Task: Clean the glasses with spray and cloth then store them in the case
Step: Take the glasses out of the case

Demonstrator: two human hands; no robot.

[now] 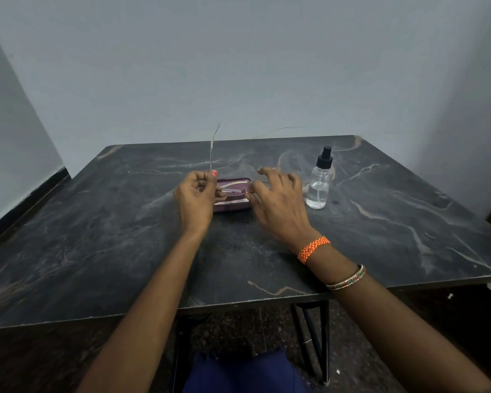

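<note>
Thin-framed glasses point(233, 190) are held between both hands just above a purple case point(233, 198) lying on the dark marble table point(97, 251). My left hand point(196, 198) pinches the left end of the frame; one temple arm sticks straight up from it. My right hand point(278, 202) pinches the right end with thumb and forefinger, the other fingers spread; the second temple arm points away to the right. A clear spray bottle point(319, 182) with a black nozzle stands upright to the right of my right hand. I see no cloth.
The table stands against a grey wall. Its front edge point(238, 306) runs close to my body, with black metal legs point(321, 341) below. Bare tabletop stretches to the left and right of the hands.
</note>
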